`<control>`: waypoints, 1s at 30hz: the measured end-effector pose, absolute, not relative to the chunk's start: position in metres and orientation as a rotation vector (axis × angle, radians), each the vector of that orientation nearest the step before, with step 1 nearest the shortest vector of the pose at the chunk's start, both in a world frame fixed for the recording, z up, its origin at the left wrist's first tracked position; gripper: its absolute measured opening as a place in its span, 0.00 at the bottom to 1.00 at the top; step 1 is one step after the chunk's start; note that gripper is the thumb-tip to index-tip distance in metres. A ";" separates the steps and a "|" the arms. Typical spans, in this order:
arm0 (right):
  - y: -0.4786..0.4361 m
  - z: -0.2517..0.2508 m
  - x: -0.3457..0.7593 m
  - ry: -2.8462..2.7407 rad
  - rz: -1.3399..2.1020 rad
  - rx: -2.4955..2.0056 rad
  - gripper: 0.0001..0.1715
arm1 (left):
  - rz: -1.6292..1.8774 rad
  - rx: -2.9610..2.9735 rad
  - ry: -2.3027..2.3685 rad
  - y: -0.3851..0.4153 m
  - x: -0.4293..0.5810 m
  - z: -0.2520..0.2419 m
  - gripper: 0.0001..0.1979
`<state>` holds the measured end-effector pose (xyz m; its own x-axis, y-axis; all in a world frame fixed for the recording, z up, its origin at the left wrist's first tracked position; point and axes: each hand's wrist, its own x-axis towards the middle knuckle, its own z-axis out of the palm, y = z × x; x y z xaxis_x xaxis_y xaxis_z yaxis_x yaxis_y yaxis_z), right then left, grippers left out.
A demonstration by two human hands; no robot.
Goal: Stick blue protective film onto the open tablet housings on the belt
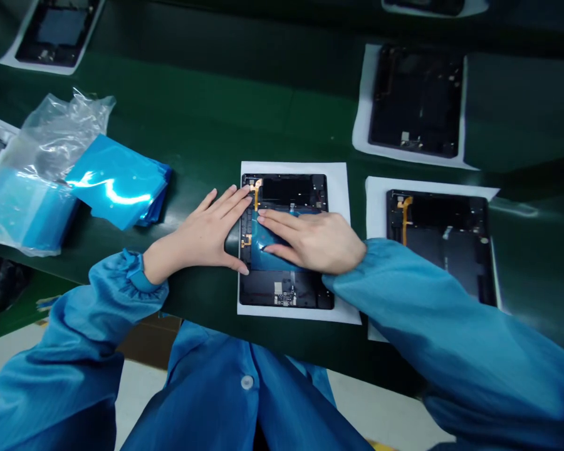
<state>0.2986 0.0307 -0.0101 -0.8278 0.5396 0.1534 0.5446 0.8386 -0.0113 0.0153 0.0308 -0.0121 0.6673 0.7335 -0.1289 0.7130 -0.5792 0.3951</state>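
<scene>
An opened black tablet housing (263,289) lies on a white sheet (339,188) in front of me, its orange flex cable and small parts showing. A blue film sheet (266,260) covers the middle of it. My left hand (209,235) rests with fingers spread along the housing's left edge, fingertips on its upper left and thumb near the lower left. Across the blue film lies my right hand (313,241), its fingers stretched flat and pointing left. Part of the film is hidden under that hand.
Left of the housing is a stack of blue film sheets (117,181), beside a clear plastic bag (32,188) of more film. Other opened tablet housings lie on white sheets at right (442,244), upper right (418,103) and upper left (56,31). The table (207,119) is dark green.
</scene>
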 end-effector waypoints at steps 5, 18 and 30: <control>0.010 -0.008 0.302 -2.882 0.050 -0.678 0.35 | 0.057 2.465 1.136 0.030 0.015 -0.011 0.71; -0.038 -0.006 0.302 -2.774 -0.049 -0.740 0.30 | 0.100 2.477 1.134 0.031 0.015 -0.013 0.71; -0.017 -0.016 0.305 -2.746 -0.098 -0.777 0.29 | 0.139 2.465 1.147 0.032 0.010 -0.016 0.70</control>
<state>0.3053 -0.0170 -0.0162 -0.8144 0.5031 0.2892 0.5223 0.8527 -0.0123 0.0104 0.0316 -0.0164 0.6555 0.7506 -0.0829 0.7091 -0.5740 0.4095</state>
